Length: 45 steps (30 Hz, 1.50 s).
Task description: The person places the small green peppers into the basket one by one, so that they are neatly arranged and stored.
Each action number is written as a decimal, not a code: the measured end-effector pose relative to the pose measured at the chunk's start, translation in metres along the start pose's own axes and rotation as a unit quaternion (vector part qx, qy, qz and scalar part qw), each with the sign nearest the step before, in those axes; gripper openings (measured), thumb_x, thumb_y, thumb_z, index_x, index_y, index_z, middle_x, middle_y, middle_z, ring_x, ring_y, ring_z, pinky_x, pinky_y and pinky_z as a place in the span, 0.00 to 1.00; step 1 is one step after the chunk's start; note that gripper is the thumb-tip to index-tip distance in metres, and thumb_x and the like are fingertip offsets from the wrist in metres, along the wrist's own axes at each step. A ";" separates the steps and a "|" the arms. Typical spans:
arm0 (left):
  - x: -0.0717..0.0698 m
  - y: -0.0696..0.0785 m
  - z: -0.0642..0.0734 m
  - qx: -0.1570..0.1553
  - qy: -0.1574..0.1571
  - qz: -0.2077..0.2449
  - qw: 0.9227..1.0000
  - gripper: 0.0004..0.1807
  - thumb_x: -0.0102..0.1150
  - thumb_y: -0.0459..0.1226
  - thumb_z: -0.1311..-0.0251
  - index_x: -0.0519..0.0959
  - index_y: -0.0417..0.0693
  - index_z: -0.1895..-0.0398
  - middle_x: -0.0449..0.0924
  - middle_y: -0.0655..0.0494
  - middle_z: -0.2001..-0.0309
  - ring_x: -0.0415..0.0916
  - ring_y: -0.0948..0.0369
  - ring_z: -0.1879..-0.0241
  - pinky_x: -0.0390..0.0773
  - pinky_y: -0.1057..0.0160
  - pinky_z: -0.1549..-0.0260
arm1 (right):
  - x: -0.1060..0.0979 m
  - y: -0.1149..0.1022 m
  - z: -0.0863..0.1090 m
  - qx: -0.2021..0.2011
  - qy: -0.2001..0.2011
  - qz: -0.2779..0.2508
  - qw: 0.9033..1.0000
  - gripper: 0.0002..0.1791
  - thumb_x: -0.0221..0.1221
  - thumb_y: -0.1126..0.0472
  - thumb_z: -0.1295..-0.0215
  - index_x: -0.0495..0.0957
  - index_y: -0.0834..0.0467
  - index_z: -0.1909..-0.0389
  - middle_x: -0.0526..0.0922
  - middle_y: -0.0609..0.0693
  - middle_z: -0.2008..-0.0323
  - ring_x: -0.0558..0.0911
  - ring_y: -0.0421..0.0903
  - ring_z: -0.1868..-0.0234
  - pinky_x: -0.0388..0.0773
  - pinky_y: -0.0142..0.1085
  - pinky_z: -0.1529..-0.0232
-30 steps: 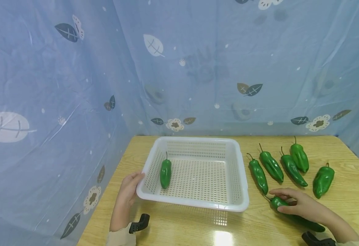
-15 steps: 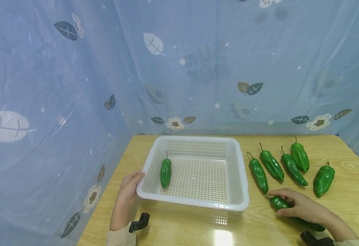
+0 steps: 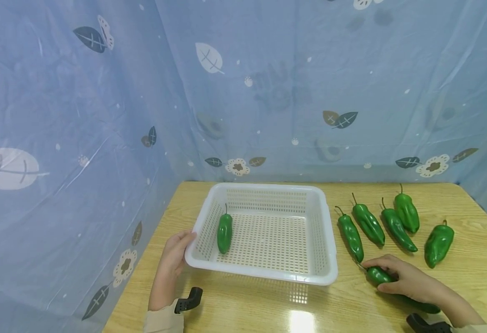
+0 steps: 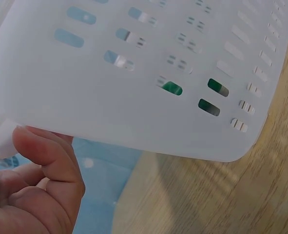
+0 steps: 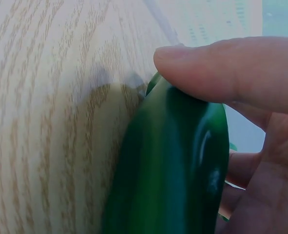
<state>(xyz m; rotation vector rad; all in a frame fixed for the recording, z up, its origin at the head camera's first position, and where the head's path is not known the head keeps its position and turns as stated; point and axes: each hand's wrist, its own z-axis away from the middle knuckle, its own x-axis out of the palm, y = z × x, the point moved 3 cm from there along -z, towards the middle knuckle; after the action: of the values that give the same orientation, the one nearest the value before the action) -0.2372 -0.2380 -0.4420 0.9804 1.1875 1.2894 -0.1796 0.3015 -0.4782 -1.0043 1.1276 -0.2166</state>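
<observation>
My left hand [image 3: 174, 253] grips the left rim of a white plastic basket [image 3: 264, 276], thumb and curled fingers at its corner in the left wrist view. One green pepper [image 3: 224, 233] lies inside the basket near its left wall. On the table to the right, my right hand [image 3: 410, 280] holds a long green chili pepper [image 5: 173, 165], its thumb across one side and its fingers round the other. That pepper's stem points toward the basket, and its middle is hidden under the hand in the head view.
Several more green peppers lie right of the basket: a slim one [image 3: 351, 238] closest, another [image 3: 368, 224] beside it, a broad one [image 3: 439, 244] farthest right. The wooden table [image 3: 235, 310] ends at a blue patterned curtain [image 3: 268, 115] behind and on the left.
The right hand's thumb and fingers have settled slightly closer round the pepper, which stays in place. The left hand and the basket have hardly moved.
</observation>
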 end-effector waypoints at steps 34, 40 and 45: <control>0.000 -0.001 -0.002 -0.004 0.003 -0.001 1.000 0.24 0.50 0.41 0.32 0.68 0.31 0.40 0.76 0.38 0.46 0.79 0.54 0.53 0.80 0.59 0.58 | 0.003 0.002 0.000 -0.049 0.028 -0.010 0.998 0.19 0.58 0.66 0.36 0.74 0.56 0.43 0.73 0.36 0.49 0.68 0.22 0.50 0.73 0.26 0.63; 0.000 -0.002 -0.002 -0.008 0.004 0.003 1.000 0.24 0.50 0.41 0.32 0.69 0.32 0.40 0.77 0.39 0.47 0.80 0.55 0.54 0.80 0.60 0.59 | 0.002 -0.002 0.001 -0.054 0.033 -0.008 0.998 0.19 0.58 0.67 0.36 0.74 0.55 0.44 0.72 0.33 0.49 0.68 0.22 0.50 0.73 0.27 0.64; -0.001 -0.002 -0.001 -0.007 0.007 0.002 1.000 0.24 0.50 0.41 0.32 0.69 0.32 0.40 0.77 0.40 0.48 0.80 0.55 0.54 0.80 0.60 0.59 | 0.001 -0.008 0.000 -0.055 0.037 -0.008 0.998 0.19 0.58 0.67 0.36 0.73 0.56 0.44 0.72 0.31 0.49 0.68 0.22 0.50 0.74 0.28 0.64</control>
<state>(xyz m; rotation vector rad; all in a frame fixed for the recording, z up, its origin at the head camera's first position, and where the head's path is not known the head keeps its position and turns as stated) -0.2382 -0.2388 -0.4439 0.9662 1.1854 1.3079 -0.1766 0.2968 -0.4725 -1.1104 1.2103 -0.2087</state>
